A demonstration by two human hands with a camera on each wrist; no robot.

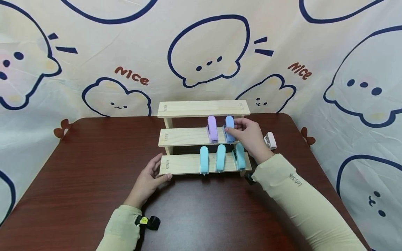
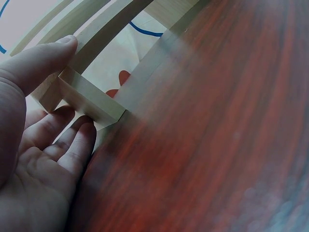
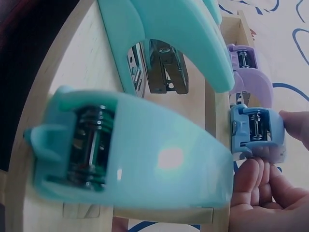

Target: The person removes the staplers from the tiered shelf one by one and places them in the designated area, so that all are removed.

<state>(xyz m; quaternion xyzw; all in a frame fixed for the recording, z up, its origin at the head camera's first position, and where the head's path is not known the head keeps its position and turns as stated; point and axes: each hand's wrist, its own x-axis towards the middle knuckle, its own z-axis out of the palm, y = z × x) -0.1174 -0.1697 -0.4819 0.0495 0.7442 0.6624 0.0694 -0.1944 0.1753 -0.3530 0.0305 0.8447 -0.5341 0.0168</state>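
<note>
A three-tier wooden shelf (image 1: 185, 166) stands on the table. My left hand (image 1: 148, 179) grips the left end of its lowest tier; in the left wrist view the thumb (image 2: 53, 55) lies along the board and the fingers curl near the end piece. On the middle tier my right hand (image 1: 249, 136) pinches a blue stapler (image 1: 230, 130) between thumb and fingers. Left of it stands a purple stapler (image 1: 212, 129). The lowest tier bears three teal staplers: one at left (image 1: 204, 160), one in the middle (image 1: 220, 158), and one at the right end (image 1: 240, 157).
A white stapler (image 1: 270, 140) lies on the dark wood table (image 1: 94, 174), right of the shelf and beyond my right wrist. Above the other tiers is the top tier (image 1: 201, 108). A printed cloth (image 1: 201, 52) hangs behind and around the table.
</note>
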